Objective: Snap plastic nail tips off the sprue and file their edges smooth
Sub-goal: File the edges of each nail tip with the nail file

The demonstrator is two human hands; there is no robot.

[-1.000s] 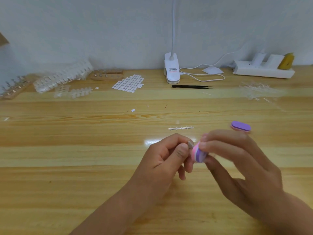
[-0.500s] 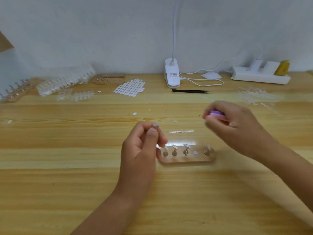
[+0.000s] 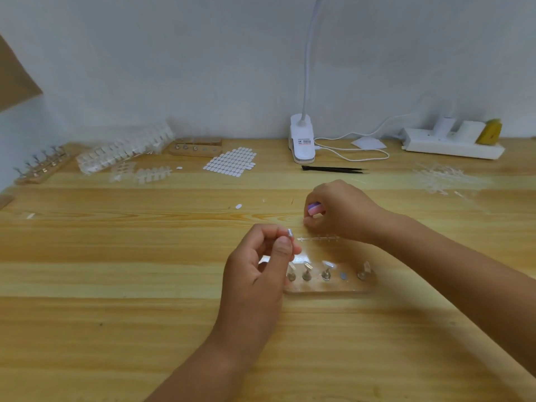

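Since it left, right hand (image 3: 342, 211) lower.

A white clip-on lamp (image 3: 302, 143) is seen at the back of the wooden table (image 3: 116, 285), its gooseneck rising out of the top of the view. A white cable (image 3: 353, 153) is looped on the table just to the right of the lamp's base, near a small white paper piece (image 3: 368, 143). Black tweezers (image 3: 333, 169) are laid flat in front of the lamp. A white power strip (image 3: 452, 146) is placed at the far right against the pale wall (image 3: 203, 68), with white plugs and a yellow object (image 3: 490, 131) seated on it. A brown cardboard edge (image 3: 14, 79) is visible at the upper left.
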